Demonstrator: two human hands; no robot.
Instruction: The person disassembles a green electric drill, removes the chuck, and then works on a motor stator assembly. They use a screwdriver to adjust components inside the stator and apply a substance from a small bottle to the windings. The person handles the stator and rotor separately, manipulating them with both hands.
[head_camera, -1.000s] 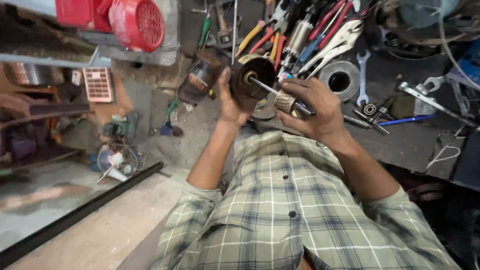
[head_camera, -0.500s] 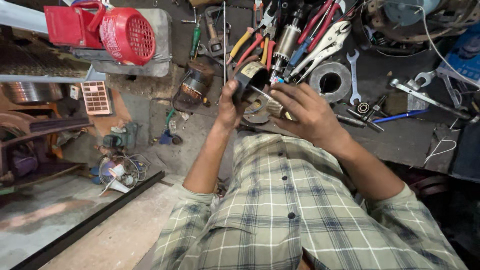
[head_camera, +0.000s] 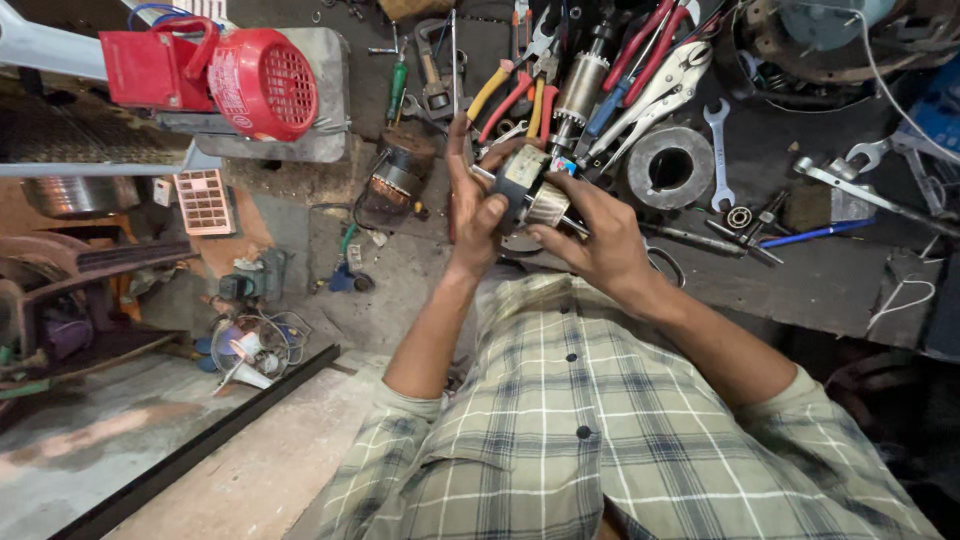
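Both forearms reach away from the plaid-shirted body and meet over the cluttered workbench (head_camera: 800, 280). The left hand (head_camera: 468, 205) stands nearly upright, palm turned right, fingers stretched toward the far side, pressed flat against the left face of a small dark cylindrical motor part with a silvery metal end (head_camera: 528, 192). The right hand (head_camera: 600, 235) comes in from the right with the wrist bent, fingers curled around the part's near and right side, thumb under it. So the part is clasped between both hands, held above the bench's near edge.

Just beyond it lie pliers with red and yellow handles (head_camera: 510, 95) and a grey metal ring (head_camera: 668, 165). A copper-wound rotor (head_camera: 395, 180) rests to the left, and a red motor with a grilled fan cover (head_camera: 262, 82) sits far left.
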